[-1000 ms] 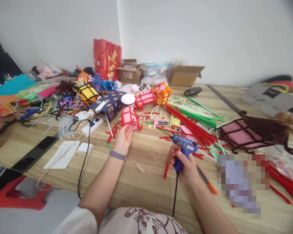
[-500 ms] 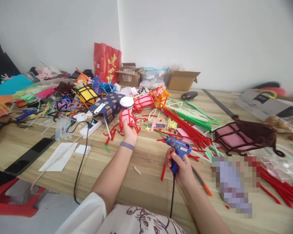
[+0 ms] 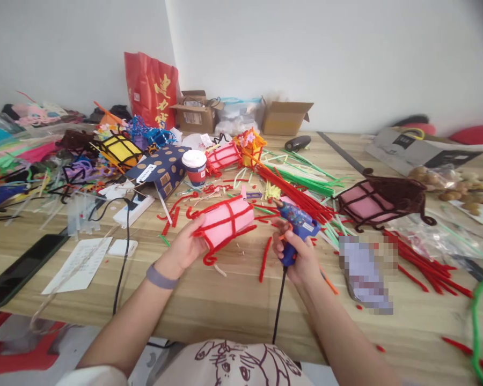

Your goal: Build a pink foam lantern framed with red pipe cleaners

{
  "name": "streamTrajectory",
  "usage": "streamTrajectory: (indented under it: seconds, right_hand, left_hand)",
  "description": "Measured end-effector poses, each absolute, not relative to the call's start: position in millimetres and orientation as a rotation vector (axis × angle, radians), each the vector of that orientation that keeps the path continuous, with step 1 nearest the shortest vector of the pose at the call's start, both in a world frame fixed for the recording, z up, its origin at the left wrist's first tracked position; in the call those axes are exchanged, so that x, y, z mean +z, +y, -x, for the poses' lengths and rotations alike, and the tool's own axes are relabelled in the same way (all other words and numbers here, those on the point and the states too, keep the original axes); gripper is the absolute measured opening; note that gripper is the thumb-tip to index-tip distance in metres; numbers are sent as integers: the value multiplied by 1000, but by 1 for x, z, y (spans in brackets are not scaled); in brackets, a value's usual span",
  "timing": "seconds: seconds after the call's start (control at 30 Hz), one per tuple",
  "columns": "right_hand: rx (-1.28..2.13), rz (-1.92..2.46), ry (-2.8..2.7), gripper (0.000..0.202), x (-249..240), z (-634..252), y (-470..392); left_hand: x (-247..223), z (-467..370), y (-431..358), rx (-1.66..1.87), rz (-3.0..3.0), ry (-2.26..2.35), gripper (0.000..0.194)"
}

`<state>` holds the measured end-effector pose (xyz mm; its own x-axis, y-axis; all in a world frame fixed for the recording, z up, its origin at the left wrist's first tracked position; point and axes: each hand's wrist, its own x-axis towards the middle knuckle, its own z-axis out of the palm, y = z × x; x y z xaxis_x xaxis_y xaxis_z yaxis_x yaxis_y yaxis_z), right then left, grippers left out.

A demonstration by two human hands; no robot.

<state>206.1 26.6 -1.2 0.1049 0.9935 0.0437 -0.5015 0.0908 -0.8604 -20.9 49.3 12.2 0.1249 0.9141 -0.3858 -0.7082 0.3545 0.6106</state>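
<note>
My left hand point(image 3: 187, 242) grips one end of a pink lantern point(image 3: 225, 221) framed with red pipe cleaners, tilted on its side above the table. Curled red tips stick out at the end I hold. In my right hand point(image 3: 300, 249) is a blue hot glue gun point(image 3: 295, 222), its nozzle pointing up and left towards the lantern. A finger lies at its orange trigger, and a black cord hangs down from the handle. Between the nozzle and the lantern there is a gap. A loose red pipe cleaner point(image 3: 265, 260) lies on the table between my hands.
Behind the lantern stands a lidded paper cup point(image 3: 195, 167). Bundled red pipe cleaners point(image 3: 293, 195) and a brown-framed lantern point(image 3: 366, 201) lie to the right. On the left are a power strip point(image 3: 132, 210), a phone point(image 3: 24, 268) and a paper sheet point(image 3: 78, 265).
My left hand has drawn the red-framed lantern back from beside the cup, nearer to me and the glue gun. The view has shifted to the right.
</note>
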Motion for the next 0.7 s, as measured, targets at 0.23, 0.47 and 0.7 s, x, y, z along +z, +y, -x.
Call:
streamTrajectory:
  seconds: [0.23, 0.47, 0.7]
  right_hand:
    - [1230, 927, -1032, 25, 37, -207, 32]
    - [1051, 955, -1220, 30, 87, -222, 27]
    - [998, 1019, -1116, 33, 60, -233, 2]
  left_hand:
    - [15, 17, 46, 1140, -303, 633, 40]
    - [21, 14, 50, 1237, -374, 531, 31]
    - [12, 26, 41, 1299, -363, 688, 33]
